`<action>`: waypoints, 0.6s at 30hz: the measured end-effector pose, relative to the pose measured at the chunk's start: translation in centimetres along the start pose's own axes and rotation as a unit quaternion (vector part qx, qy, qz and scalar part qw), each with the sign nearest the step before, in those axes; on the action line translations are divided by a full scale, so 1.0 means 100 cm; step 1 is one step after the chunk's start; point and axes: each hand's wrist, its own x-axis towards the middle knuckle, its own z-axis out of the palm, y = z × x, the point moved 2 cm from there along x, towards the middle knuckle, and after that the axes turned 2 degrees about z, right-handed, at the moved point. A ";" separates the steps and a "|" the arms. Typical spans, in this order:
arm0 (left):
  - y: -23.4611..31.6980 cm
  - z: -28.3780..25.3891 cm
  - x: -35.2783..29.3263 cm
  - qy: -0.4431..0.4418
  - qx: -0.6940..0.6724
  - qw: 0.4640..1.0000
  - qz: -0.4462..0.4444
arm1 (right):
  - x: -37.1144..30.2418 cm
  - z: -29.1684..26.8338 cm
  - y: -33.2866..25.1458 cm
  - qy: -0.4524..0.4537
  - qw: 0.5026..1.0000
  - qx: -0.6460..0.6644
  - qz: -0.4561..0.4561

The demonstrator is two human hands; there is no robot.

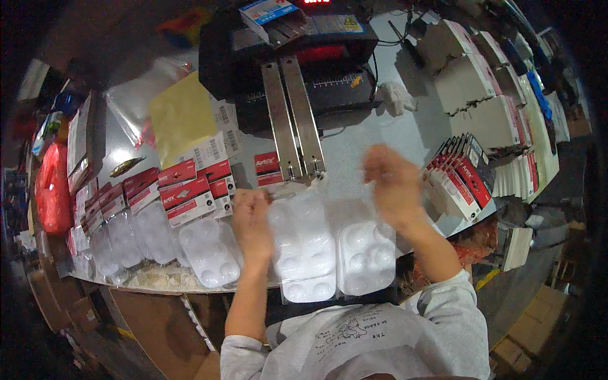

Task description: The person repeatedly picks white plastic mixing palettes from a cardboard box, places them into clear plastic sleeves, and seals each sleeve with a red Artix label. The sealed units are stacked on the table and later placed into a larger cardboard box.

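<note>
In front of me, a white paint palette with round wells lies in a clear plastic bag, its upper edge just below two metal bars. My left hand is at the bag's upper left corner, fingers curled closed on the plastic. My right hand is raised over the table to the right of the bars; motion smears its fingers, and nothing shows clearly in it. Beside the bagged palette, to its right, lies another white palette. A red header card sits left of the bars.
A dark machine carries the bars. Several bagged palettes with red cards overlap along the left front edge. A yellow sheet and clear bags lie behind. Folded cards and tall card stacks stand at right.
</note>
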 end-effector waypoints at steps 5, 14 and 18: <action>0.036 -0.088 0.009 0.153 0.358 0.910 0.142 | -0.022 -0.143 0.030 0.171 0.951 -0.236 0.104; 0.030 -0.013 -0.051 -0.065 0.273 0.943 0.177 | -0.042 -0.168 0.098 -0.067 0.974 -0.172 0.131; 0.042 -0.021 -0.053 -0.099 -0.092 0.991 0.024 | -0.027 -0.163 0.063 0.018 0.961 -0.190 0.201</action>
